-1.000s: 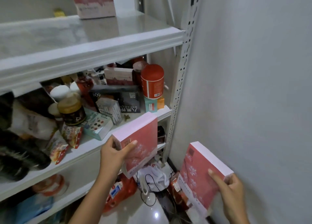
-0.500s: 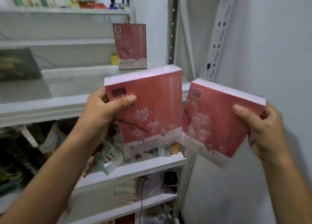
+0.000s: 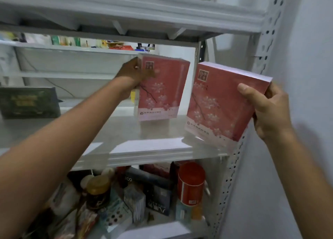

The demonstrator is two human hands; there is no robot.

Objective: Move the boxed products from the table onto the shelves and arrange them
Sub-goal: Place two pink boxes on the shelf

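Note:
Two pink boxes printed with white blossoms are up at the middle white shelf (image 3: 124, 130). My left hand (image 3: 132, 75) grips the upper left corner of one pink box (image 3: 162, 90), which stands upright far back on the shelf; I cannot tell whether its base touches the board. My right hand (image 3: 266, 109) grips the right edge of the second pink box (image 3: 216, 101). That box tilts, its lower corner over the shelf's front right edge.
A dark green box (image 3: 28, 103) stands at the shelf's left. The shelf below is crowded: a red canister (image 3: 191, 182), a gold-lidded jar (image 3: 98, 190), several small boxes. An upper shelf (image 3: 126, 6) hangs close overhead. A perforated post (image 3: 266, 40) and white wall (image 3: 306, 76) bound the right.
Both hands have lifted the boxes from low by the floor to the middle shelf. The left box has moved back into the shelf, in front of where another pink box stood.

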